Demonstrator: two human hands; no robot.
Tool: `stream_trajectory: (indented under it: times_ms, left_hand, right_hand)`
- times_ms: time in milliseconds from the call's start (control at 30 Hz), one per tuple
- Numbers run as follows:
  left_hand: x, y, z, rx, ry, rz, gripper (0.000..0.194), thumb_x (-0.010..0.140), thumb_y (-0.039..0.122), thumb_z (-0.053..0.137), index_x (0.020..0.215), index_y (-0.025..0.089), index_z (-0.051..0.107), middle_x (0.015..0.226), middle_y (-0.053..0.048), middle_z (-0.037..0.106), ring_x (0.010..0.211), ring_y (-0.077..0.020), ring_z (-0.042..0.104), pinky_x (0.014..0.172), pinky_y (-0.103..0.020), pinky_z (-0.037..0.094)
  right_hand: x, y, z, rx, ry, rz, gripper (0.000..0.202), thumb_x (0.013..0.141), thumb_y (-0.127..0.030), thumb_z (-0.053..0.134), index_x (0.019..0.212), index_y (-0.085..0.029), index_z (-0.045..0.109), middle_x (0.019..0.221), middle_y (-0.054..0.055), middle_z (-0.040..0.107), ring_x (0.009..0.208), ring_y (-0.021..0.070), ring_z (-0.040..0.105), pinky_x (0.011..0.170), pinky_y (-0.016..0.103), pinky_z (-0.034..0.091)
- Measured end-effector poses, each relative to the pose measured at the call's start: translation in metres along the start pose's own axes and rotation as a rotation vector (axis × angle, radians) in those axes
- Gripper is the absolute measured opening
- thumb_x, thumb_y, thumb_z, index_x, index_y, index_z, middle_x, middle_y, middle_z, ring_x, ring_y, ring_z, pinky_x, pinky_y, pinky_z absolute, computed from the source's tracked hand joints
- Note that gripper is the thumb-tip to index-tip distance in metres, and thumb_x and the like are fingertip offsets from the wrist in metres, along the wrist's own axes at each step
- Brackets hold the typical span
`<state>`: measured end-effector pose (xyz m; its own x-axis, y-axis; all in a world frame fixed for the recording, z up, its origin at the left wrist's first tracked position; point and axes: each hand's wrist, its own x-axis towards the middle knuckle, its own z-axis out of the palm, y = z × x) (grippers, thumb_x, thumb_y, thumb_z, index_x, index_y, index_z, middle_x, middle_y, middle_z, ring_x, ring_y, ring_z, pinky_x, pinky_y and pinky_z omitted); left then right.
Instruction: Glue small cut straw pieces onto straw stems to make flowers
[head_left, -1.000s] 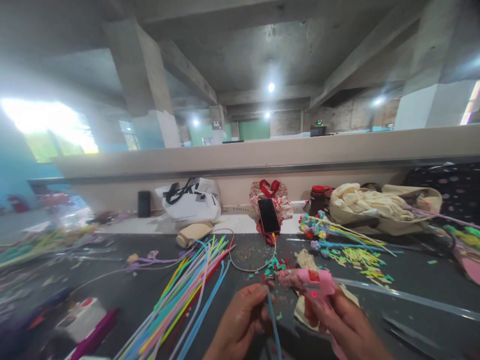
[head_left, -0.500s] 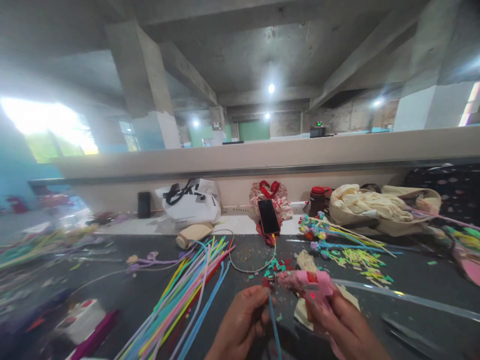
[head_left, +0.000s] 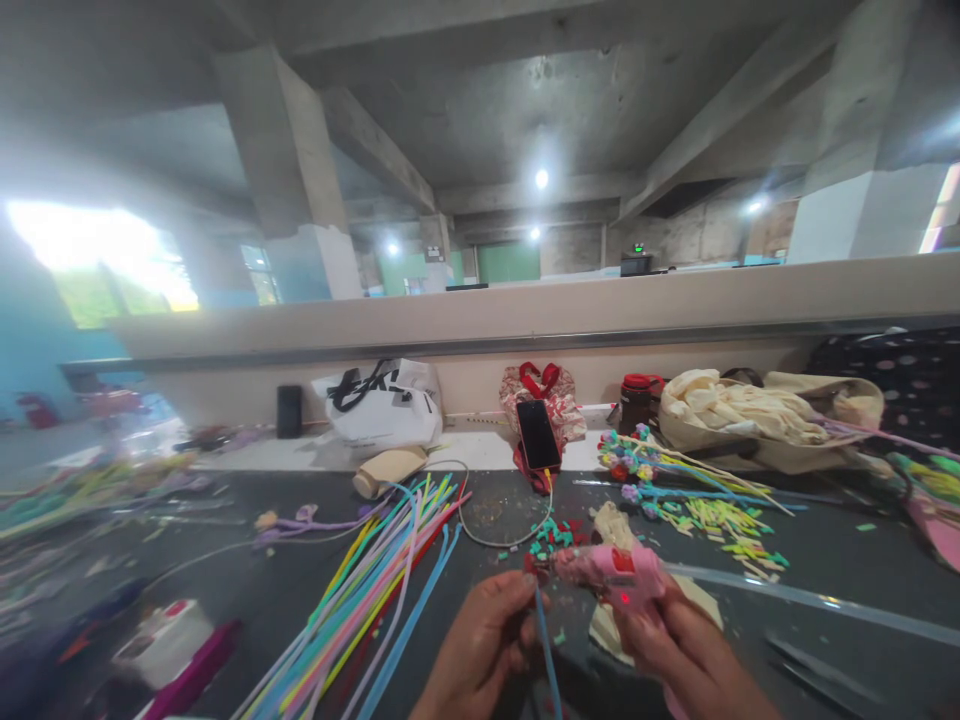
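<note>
A pink hot glue gun (head_left: 619,572) with a lit red light is gripped in my right hand (head_left: 675,630), its nozzle pointing left. A clear glue stick (head_left: 810,598) runs out of its back to the right. My left hand (head_left: 491,635) pinches a blue pipe cleaner (head_left: 546,640) near its upper end, where a small red piece (head_left: 531,566) sits. The nozzle is close to that red piece; whether they touch I cannot tell. Just beyond lie small green and red cut pieces (head_left: 555,535). A cream cloth (head_left: 611,625) lies partly under the glue gun.
Left of my hands lies a bundle of coloured pipe cleaners (head_left: 360,610). Finished-looking flower stems (head_left: 637,465) and yellow-green cut pieces (head_left: 712,520) are at right, with tweezers (head_left: 821,670) nearer. A phone (head_left: 537,435) leans on a red-patterned bag, its cable (head_left: 480,540) looping across the table.
Both hands stay nearly in place. The glue gun has dipped very slightly, its nozzle still beside the red piece.
</note>
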<state>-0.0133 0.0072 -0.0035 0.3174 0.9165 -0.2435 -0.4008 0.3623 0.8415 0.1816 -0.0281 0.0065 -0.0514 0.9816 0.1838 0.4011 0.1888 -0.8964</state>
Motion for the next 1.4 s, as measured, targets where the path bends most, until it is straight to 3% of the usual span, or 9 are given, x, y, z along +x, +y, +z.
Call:
stream_trajectory:
  times_ms: [300,400,567,700,867,1033,1233,1300,1400]
  left_hand:
    - [-0.002,0.002,0.002,0.007,0.003,0.009,0.026,0.065,0.034,0.061,0.057,0.011,0.055,0.037,0.006,0.040,0.031,-0.0007,0.029,0.033,-0.013,0.017]
    - [-0.002,0.001,0.002,0.017,0.000,0.010,0.026,0.066,0.036,0.060,0.059,0.011,0.056,0.037,0.007,0.039,0.031,-0.0013,0.029,0.033,-0.014,0.017]
    - [0.000,-0.001,-0.001,0.009,-0.033,0.026,0.030,0.065,0.039,0.062,0.058,0.011,0.055,0.039,0.005,0.041,0.034,-0.0025,0.032,0.036,-0.015,0.021]
    - [0.000,-0.001,-0.001,-0.010,0.000,0.022,0.027,0.065,0.036,0.062,0.058,0.011,0.055,0.041,0.006,0.040,0.035,-0.0020,0.031,0.036,-0.014,0.019]
    - [0.000,-0.001,-0.001,-0.003,-0.024,0.033,0.026,0.067,0.036,0.060,0.057,0.012,0.055,0.039,0.006,0.040,0.034,-0.0026,0.030,0.035,-0.015,0.019]
    - [0.000,-0.001,-0.001,-0.017,-0.005,0.024,0.024,0.067,0.033,0.061,0.057,0.012,0.055,0.039,0.006,0.041,0.034,-0.0023,0.032,0.035,-0.014,0.020]
    - [-0.002,0.003,0.000,-0.008,0.028,0.007,0.022,0.066,0.032,0.061,0.059,0.011,0.057,0.036,0.007,0.040,0.031,-0.0019,0.031,0.033,-0.013,0.019]
    - [-0.002,0.005,0.001,-0.007,0.052,-0.006,0.021,0.065,0.032,0.062,0.063,0.011,0.059,0.035,0.007,0.039,0.030,-0.0016,0.029,0.031,-0.012,0.017]
    - [-0.003,0.008,0.002,-0.022,0.100,0.005,0.022,0.063,0.031,0.063,0.073,0.012,0.061,0.040,0.007,0.044,0.030,-0.0013,0.032,0.031,-0.011,0.018]
  right_hand:
    - [0.001,0.004,-0.002,0.010,-0.017,0.041,0.049,0.071,-0.055,0.049,0.098,-0.017,0.065,0.104,0.009,0.063,0.099,0.0257,0.053,0.083,0.027,0.042]
    - [0.000,0.004,-0.001,0.018,-0.022,0.033,0.050,0.071,-0.056,0.048,0.098,-0.017,0.065,0.102,0.008,0.064,0.096,0.0245,0.054,0.084,0.027,0.042]
    - [-0.002,0.003,0.001,-0.027,0.127,0.020,0.047,0.066,-0.059,0.051,0.083,-0.018,0.067,0.088,0.008,0.066,0.088,0.0245,0.056,0.079,0.027,0.043]
    - [-0.003,0.000,0.001,-0.057,0.093,0.001,0.043,0.067,-0.058,0.051,0.074,-0.019,0.067,0.077,0.006,0.066,0.078,0.0222,0.057,0.075,0.025,0.044]
    - [-0.001,0.005,-0.004,-0.053,0.057,0.027,0.043,0.064,-0.057,0.056,0.081,-0.019,0.068,0.089,0.007,0.066,0.088,0.0242,0.055,0.080,0.026,0.042]
    - [0.000,0.008,-0.004,-0.075,0.033,0.034,0.041,0.066,-0.057,0.054,0.071,-0.018,0.067,0.076,0.006,0.065,0.076,0.0219,0.056,0.068,0.024,0.045]
    - [-0.001,0.003,-0.003,0.015,0.092,-0.018,0.040,0.065,-0.057,0.054,0.068,-0.019,0.065,0.069,0.003,0.063,0.069,0.0188,0.054,0.060,0.022,0.044]
    - [0.004,0.004,-0.004,0.061,0.042,-0.023,0.042,0.069,-0.057,0.050,0.066,-0.018,0.063,0.061,0.002,0.059,0.057,0.0150,0.051,0.052,0.021,0.041]
    - [0.015,0.008,-0.009,0.130,0.024,0.085,0.042,0.072,-0.055,0.045,0.067,-0.016,0.060,0.049,-0.002,0.052,0.042,0.0105,0.043,0.039,0.020,0.032]
